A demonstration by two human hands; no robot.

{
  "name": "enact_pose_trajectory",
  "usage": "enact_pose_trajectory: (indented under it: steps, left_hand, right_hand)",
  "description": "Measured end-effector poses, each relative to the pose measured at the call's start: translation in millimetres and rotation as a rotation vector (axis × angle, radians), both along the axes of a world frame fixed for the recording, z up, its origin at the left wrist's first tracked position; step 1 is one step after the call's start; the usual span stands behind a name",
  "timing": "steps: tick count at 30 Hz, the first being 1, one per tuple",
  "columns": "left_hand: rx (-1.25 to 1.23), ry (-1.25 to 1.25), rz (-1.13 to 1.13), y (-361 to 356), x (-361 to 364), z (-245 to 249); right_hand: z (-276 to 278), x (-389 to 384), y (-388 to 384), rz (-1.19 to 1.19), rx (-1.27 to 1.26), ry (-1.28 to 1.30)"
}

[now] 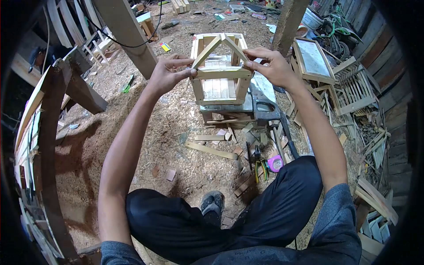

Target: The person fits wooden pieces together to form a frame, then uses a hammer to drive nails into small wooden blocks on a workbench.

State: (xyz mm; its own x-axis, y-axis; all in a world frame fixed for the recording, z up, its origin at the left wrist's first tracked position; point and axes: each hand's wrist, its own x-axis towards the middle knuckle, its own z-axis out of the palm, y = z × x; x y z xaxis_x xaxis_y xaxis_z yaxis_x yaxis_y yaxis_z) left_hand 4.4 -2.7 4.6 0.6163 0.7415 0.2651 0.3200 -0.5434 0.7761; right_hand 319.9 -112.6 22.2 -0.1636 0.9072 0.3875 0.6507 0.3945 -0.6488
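A small wooden box frame (219,84) of light slats stands on a grey block in front of me. Two thin wooden strips (221,44) lean together above it in a gable peak. My left hand (168,73) pinches the lower end of the left strip at the frame's top left corner. At the top right corner, my right hand (271,66) pinches the lower end of the right strip. Both arms reach forward over my dark trousers.
Sawdust and wood offcuts (211,150) cover the ground. Pliers and a pink tape measure (274,163) lie near my right knee. A framed panel (313,59) and slat piles (353,92) sit right. A wooden post (126,33) and a dark beam (48,145) stand left.
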Motion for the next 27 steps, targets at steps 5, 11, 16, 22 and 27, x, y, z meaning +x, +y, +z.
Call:
enact_pose_trajectory:
  steps: [5, 11, 16, 22, 27]
  left_hand:
    - [-0.023, -0.017, -0.007, -1.3, -0.1, 2.0]
    - [-0.037, -0.029, -0.026, 2.2, 0.1, -1.1]
    - [-0.078, -0.107, -0.075, 3.6, -0.8, -5.8]
    - [0.01, -0.055, -0.051, 1.9, -1.1, -2.6]
    - [-0.002, -0.031, -0.027, 4.9, -0.3, -5.1]
  right_hand:
    - [2.7, -2.7, -2.4, 0.008, 0.01, -0.004]
    - [-1.6, -0.3, -1.5, 0.006, 0.031, -0.005]
    - [-1.6, -2.8, -3.6, -0.005, 0.052, -0.024]
    - [-3.8, -4.0, -3.5, -0.004, 0.042, -0.001]
    - [-5.7, -3.5, -4.4, -0.025, 0.04, 0.021]
